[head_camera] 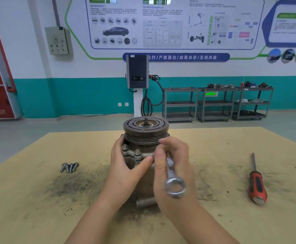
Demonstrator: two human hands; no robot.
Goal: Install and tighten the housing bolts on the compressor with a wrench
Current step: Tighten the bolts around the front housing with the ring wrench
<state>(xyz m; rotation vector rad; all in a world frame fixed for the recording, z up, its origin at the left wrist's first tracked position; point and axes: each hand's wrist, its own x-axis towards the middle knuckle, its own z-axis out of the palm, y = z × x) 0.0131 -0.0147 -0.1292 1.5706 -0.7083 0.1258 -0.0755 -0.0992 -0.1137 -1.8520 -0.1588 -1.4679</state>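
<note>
tan table (214, 147), compressor (145, 138), bolts (69, 167), screwdriver (256, 184)

One compressor (144, 143) stands on one board-covered table (38, 199), with two bolts (137, 152) seated in its flange — four loose bolts (69, 167) lie in a cluster to the left. One wrench (173, 175), one screwdriver (257, 185), two hands — and three shelf carts (216, 103) behind.

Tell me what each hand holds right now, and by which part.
Right hand grips the wrench by its shank, ring end toward the camera. Left hand steadies the compressor by its body.
</note>
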